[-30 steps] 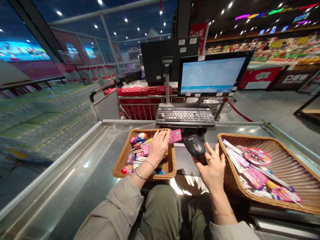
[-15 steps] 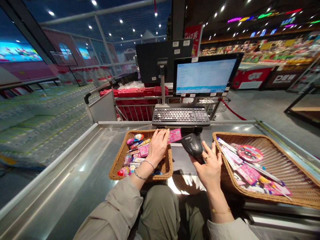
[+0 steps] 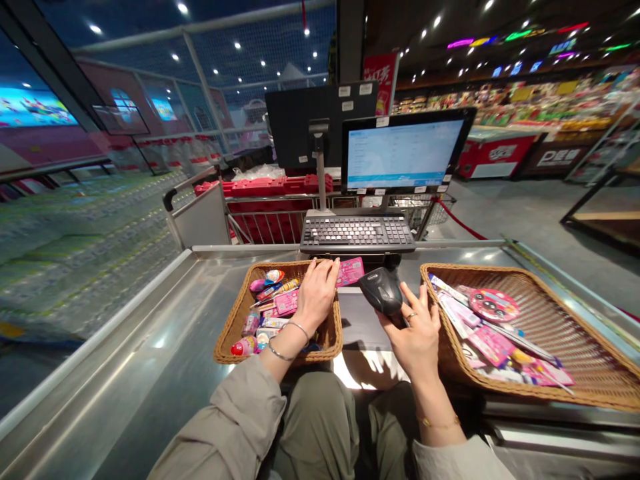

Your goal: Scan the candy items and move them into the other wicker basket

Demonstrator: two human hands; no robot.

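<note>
pink packet [image 3: 351, 271] pinched in the left hand [image 3: 316, 290], fingers closed on it at the small basket's [image 3: 234, 309] far right corner, its free end just beside the black scanner [image 3: 383, 291]; the right hand [image 3: 417, 337] has thumb and forefinger closed about that, other fingers loosely spread. best, i'd say, to have the printed face flat and uncovered; hold the scanner steady and square to it.

dk panel [image 3: 555, 173]: wht "P" + unclear chars | red banner [image 3: 379, 75]: chars unclear | screen [image 3: 403, 150]: txt too sm
</note>
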